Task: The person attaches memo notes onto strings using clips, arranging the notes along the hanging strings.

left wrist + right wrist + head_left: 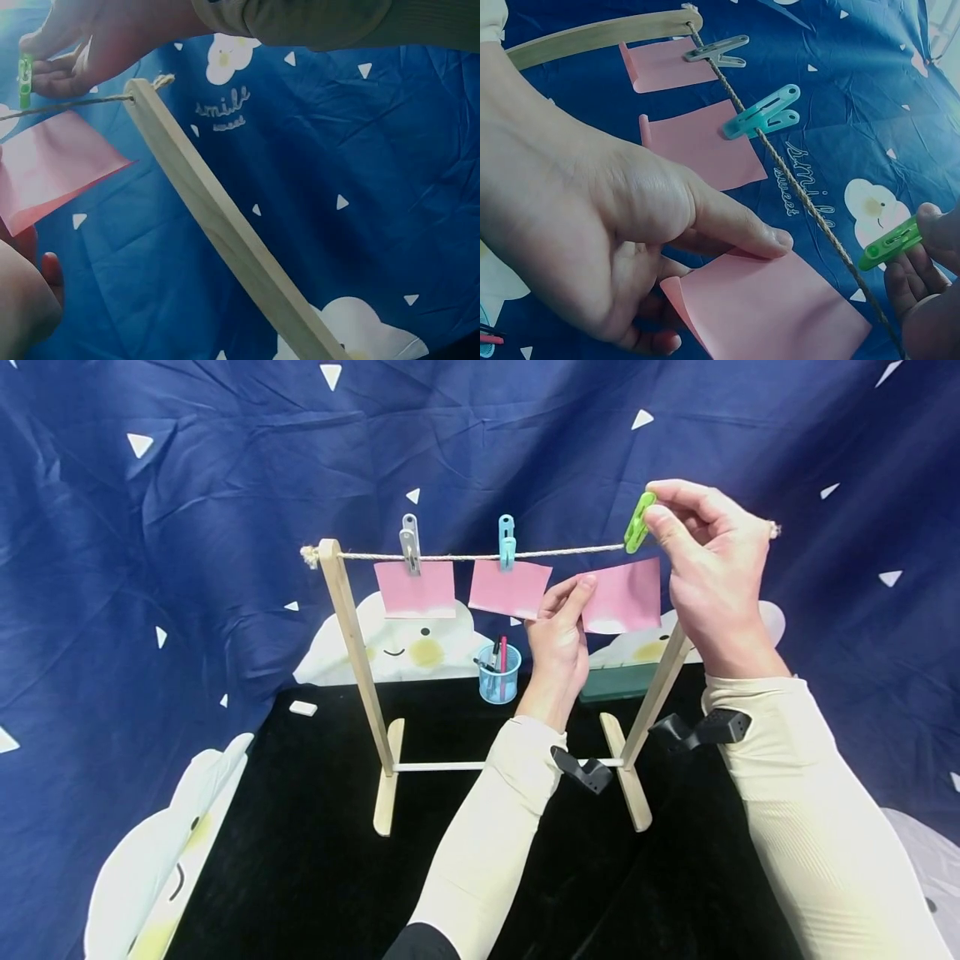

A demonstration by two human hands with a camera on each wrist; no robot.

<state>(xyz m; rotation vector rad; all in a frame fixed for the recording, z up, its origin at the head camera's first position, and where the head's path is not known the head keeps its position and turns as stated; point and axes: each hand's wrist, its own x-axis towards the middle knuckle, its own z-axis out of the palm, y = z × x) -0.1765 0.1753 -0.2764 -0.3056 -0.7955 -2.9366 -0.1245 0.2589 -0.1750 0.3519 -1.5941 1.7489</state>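
Observation:
My left hand (558, 635) pinches a pink paper sheet (624, 597) by its left edge, thumb in front, just below the rope (450, 557). In the right wrist view the sheet's near edge curls up. A green clothespin (640, 523) is pinched between thumb and fingers of my right hand (716, 560), its tip right at the rope above the sheet. Further left, a grey clothespin (410, 545) and a blue clothespin (763, 114) grip the rope, with one pink sheet (416, 589) and another pink sheet (697, 146) hanging at them.
A wooden post (352, 643) and a second post (217, 217) hold up the rope on a black-covered table (315, 827). Behind the rack stand a blue mesh pen cup (500, 685) and a green box (617, 683). A white eraser-like block (303, 708) lies at the back left.

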